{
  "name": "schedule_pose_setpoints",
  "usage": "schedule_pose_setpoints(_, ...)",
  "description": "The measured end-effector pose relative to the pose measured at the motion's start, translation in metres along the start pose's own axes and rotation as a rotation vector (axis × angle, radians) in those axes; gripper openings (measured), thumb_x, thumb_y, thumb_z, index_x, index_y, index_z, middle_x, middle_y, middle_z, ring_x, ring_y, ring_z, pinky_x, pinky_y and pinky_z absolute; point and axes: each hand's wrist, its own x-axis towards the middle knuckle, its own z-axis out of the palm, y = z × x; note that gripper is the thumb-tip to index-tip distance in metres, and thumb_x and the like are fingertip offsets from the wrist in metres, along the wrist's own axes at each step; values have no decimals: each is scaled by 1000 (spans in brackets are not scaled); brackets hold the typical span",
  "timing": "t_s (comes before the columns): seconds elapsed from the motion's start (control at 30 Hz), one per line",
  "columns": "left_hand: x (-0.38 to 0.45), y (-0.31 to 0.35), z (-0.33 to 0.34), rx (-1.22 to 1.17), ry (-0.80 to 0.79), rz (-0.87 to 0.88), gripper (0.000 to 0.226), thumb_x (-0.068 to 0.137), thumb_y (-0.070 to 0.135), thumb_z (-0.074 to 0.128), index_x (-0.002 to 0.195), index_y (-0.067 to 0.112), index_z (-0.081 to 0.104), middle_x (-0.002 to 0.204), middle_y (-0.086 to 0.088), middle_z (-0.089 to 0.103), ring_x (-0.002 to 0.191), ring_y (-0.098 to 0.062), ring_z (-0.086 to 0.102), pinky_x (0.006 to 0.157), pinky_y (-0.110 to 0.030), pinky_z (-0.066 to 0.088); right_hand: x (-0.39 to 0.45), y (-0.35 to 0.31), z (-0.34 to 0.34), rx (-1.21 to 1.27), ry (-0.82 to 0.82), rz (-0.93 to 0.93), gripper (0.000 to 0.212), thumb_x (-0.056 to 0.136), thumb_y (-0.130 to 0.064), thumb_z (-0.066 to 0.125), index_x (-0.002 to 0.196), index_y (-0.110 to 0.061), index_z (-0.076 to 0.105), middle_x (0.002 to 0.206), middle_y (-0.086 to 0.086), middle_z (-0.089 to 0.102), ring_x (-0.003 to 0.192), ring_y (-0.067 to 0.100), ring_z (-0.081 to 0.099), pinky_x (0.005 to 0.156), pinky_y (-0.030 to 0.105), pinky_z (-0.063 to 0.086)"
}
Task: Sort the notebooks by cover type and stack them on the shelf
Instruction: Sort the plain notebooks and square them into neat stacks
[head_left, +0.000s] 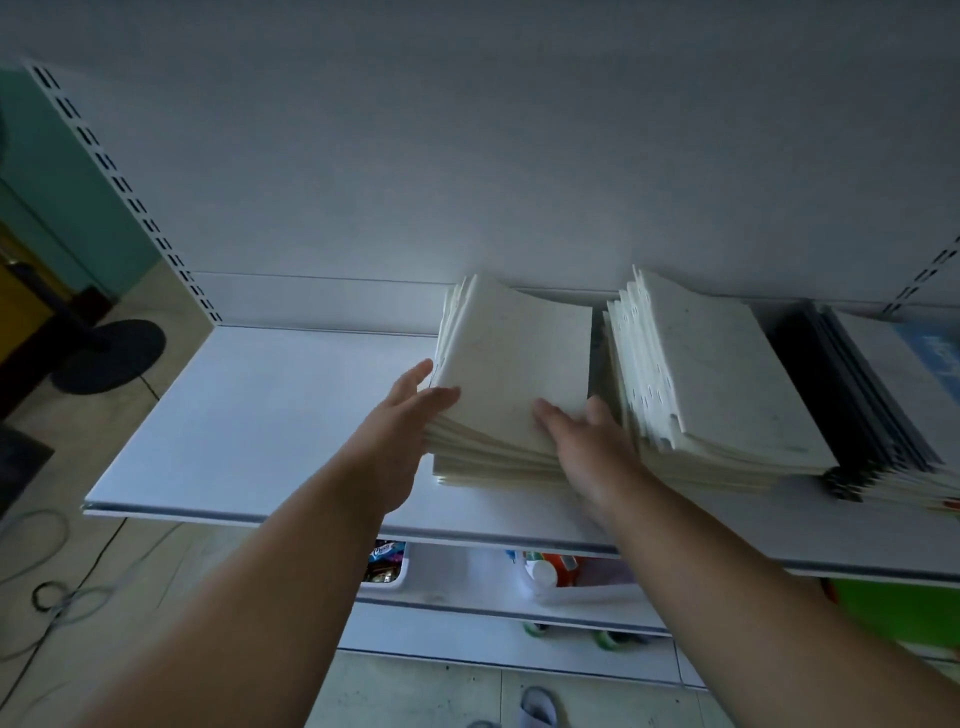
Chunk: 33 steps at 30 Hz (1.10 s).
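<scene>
**Two cream stacks, both hands on the left one**

Your left hand (410, 410) and right hand (582, 441) rest straight, relaxed fingers on the left cream notebook stack (511, 364); its long axis runs toward the shelf (249, 415) back; a second cream stack (722, 374) sits just beside; one dark-covered stack (841, 395) farther right.

A shop: slotted metal shelving (249, 415) stacked with notebooks (511, 374), packaged goods (387, 561) on the shelf below.

— What are we seeing around us?
— We're facing a white back panel (467, 156); a teal wall (47, 171) is standing left.
— And below?
— We're looking at beige floor tiles (171, 561), cables (57, 592) trailing in dim light.
</scene>
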Motion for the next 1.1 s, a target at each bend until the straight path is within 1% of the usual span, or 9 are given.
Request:
schedule_pose_setpoints(0.17, 5, -11, 3, -36, -66, 58, 57, 80, 27, 52, 137, 26, 57, 129, -12, 64, 109, -23, 59, 81, -31, 45, 5, 4, 5, 113, -31, -9, 29, 92, -46, 62, 113, -30, 51, 105, -14, 58, 106, 14, 55, 86, 34, 40)
schedule_pose_setpoints(0.27, 2, -11, 0, -38, -77, 73, 53, 80, 25, 49, 131, 32, 61, 124, -8, 67, 104, -20, 61, 80, -30, 46, 5, 4, 8, 93, -46, -27, 35, 92, -48, 62, 118, -30, 48, 115, -13, 55, 109, 14, 52, 91, 35, 39)
schedule_pose_setpoints(0.37, 0, -7, -14, -50, -52, 82, 42, 89, 18, 45, 120, 35, 67, 112, -3, 71, 99, -19, 60, 77, -29, 44, -1, -7, 23, 105, -65, -31, 25, 94, -42, 63, 108, -32, 44, 100, -16, 56, 95, 9, 53, 89, 30, 37)
schedule_pose_setpoints(0.53, -3, 1, -58, -46, -70, 83, 44, 95, 16, 39, 131, 27, 61, 125, -11, 66, 106, -22, 59, 87, -35, 43, -10, -19, 65, 89, -44, -66, 28, 91, -41, 66, 114, -29, 55, 105, -15, 66, 104, 11, 61, 84, 26, 46)
schedule_pose_setpoints(0.7, 3, 2, -95, -2, -28, 46, 70, 87, 46, 61, 151, 27, 41, 144, -4, 56, 129, -21, 53, 115, -41, 34, -15, -37, 81, 66, -199, -97, 51, 87, -52, 67, 126, -31, 41, 117, -24, 51, 119, 1, 44, 97, 25, 34)
schedule_pose_setpoints(0.83, -8, 1, -105, 158, -68, 32, 114, 60, 79, 70, 156, 39, 24, 156, 10, 39, 143, -12, 37, 121, -43, 25, -15, -33, 71, -78, -269, -226, 112, 62, -45, 89, 150, -35, 21, 138, -24, 44, 124, -8, 45, 104, 17, 35)
schedule_pose_setpoints(0.9, -14, -1, -108, 287, -111, 75, 116, 61, 65, 77, 156, 43, 15, 148, 7, 50, 134, -13, 49, 114, -41, 37, -15, -35, 68, -287, -289, -269, 130, 59, -38, 92, 156, -33, 6, 156, -18, 27, 136, -9, 28, 110, 16, 27)
schedule_pose_setpoints(0.97, -13, -2, -112, 467, -139, 166, 113, 67, 41, 86, 156, 39, 17, 133, 6, 63, 119, -15, 62, 103, -42, 50, -10, -37, 69, -491, -239, -280, 142, 55, -46, 93, 157, -30, -4, 165, -9, 10, 148, 9, 18, 118, 30, 24)
schedule_pose_setpoints(1.1, -10, 7, -113, 840, -25, 400, 72, 81, 23, 80, 138, 38, 40, 114, 20, 65, 102, -5, 63, 88, -40, 56, 0, -42, 67, -575, -189, -330, 137, 57, -51, 91, 158, -28, 2, 164, -5, 17, 148, 15, 23, 112, 22, 22)
